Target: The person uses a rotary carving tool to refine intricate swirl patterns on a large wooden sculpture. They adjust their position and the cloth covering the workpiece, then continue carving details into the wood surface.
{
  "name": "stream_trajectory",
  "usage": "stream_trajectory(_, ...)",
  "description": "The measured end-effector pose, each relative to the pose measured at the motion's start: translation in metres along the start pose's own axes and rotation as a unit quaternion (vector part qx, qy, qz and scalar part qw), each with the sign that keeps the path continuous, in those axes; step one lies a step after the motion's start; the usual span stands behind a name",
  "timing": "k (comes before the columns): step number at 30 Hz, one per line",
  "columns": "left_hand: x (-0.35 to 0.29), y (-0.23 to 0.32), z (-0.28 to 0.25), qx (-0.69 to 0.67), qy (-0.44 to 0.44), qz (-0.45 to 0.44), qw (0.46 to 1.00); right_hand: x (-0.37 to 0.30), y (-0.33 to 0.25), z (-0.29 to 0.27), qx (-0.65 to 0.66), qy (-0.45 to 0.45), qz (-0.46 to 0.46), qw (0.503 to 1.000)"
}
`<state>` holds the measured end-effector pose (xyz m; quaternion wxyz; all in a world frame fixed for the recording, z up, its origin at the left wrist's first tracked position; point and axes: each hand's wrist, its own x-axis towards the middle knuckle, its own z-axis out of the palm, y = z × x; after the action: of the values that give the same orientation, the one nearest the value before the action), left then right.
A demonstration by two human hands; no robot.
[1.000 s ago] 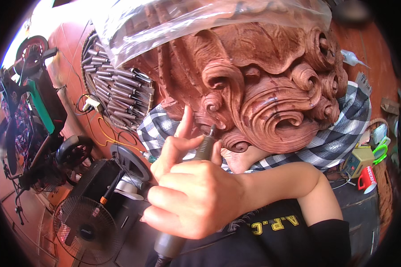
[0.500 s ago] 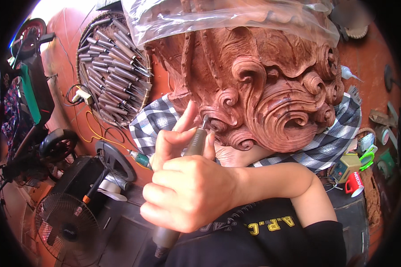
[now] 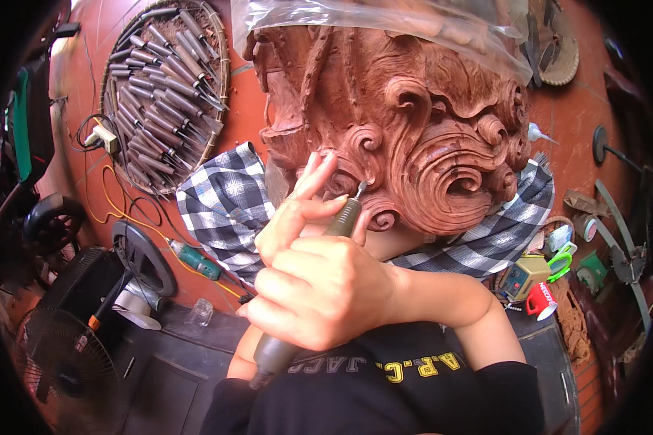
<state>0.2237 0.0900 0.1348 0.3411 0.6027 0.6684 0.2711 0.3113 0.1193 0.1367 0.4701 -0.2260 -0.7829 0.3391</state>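
Note:
A reddish wood carving (image 3: 442, 145) with swirling scrolls fills the upper middle. My right hand (image 3: 319, 290) wraps around the thick dark body of a rotary carving tool (image 3: 343, 219), which slants up and right. Partly hidden behind it, my left hand (image 3: 290, 217) pinches the tool near its nose, with other fingers stretched out against the carving. The small metal bit (image 3: 361, 188) meets the wood just below a curled scroll. Blue, black and white checked cloth (image 3: 225, 199) lies beneath the carving. Clear plastic sheeting (image 3: 384, 18) covers its far part.
At the far left a round woven tray (image 3: 221, 87) carries several wooden-handled chisels. A green power tool (image 3: 196, 259) lies below it, near cords. A fan (image 3: 69, 370) stands near left. On the right are a control box (image 3: 524, 279), a red mug (image 3: 540, 301) and green-handled scissors (image 3: 561, 262).
The bit has shifted to the right across the carving's lower scrolls, and both hands have moved with it. The whole view has shifted too, showing more at the right. Both hands keep their hold.

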Motion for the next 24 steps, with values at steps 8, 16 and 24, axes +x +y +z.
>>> stream_trajectory(8,0.008,-0.009,0.004,-0.082,0.058,0.045,0.994,0.005,0.003,0.009,-0.032,0.007,-0.017,0.999)
stream_trajectory(16,0.014,-0.029,0.003,-0.159,0.254,0.095,0.949,0.021,0.001,0.040,-0.024,-0.011,-0.096,0.995)
stream_trajectory(24,-0.011,-0.069,-0.021,0.144,0.291,0.128,0.937,0.018,-0.004,0.029,-0.016,0.079,-0.118,0.990)
